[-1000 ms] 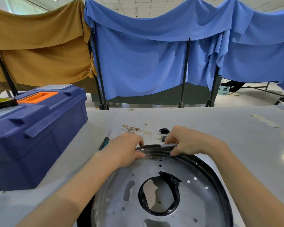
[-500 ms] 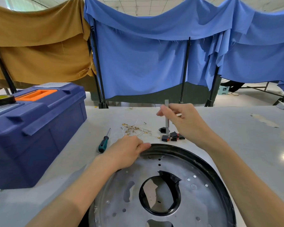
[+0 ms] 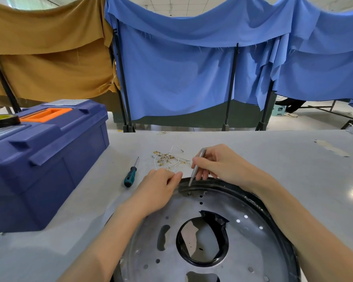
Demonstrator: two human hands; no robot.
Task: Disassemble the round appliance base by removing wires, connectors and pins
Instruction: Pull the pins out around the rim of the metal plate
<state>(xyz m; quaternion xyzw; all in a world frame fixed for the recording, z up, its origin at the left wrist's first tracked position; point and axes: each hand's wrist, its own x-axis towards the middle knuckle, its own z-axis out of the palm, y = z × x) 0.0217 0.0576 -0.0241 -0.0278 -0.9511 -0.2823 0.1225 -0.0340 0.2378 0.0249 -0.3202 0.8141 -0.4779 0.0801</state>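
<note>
The base point(image 3: 247, 253) lies flat on the tabletop point(image 3: 273, 151) right in front of me, its far rim under both hands. My right grip point(image 3: 218, 163) pinches a thin grey tool point(image 3: 196, 167) like a pen, tilted, with its tip down at the inner edge of the rim. My left grip point(image 3: 159, 190) is curled onto the rim just beside the tip and holds the base down.

A small fastener point(image 3: 189, 193) sits in the plate just below the tip, and I judge that is what comes out next, though I cannot tell whether it is a pin or a screw. To do it well I should seat the tip squarely before pushing. The left grip should press firmly so the base does not turn or lift. The force should run along the tool, because a slip would send the tip towards my left thumb, which is very near it.

The freed wires point(image 3: 167, 158) lie on the tabletop beyond the rim, with a screwdriver point(image 3: 130, 174) to their left, near the toolbox point(image 3: 49, 159).

Half a second ago my right grip held the tool upright, raised over the tabletop beyond the base. It has since come down to the rim and tipped the tool over. The small black connectors seen then are now hidden behind that hand. The left grip has hardly moved.
</note>
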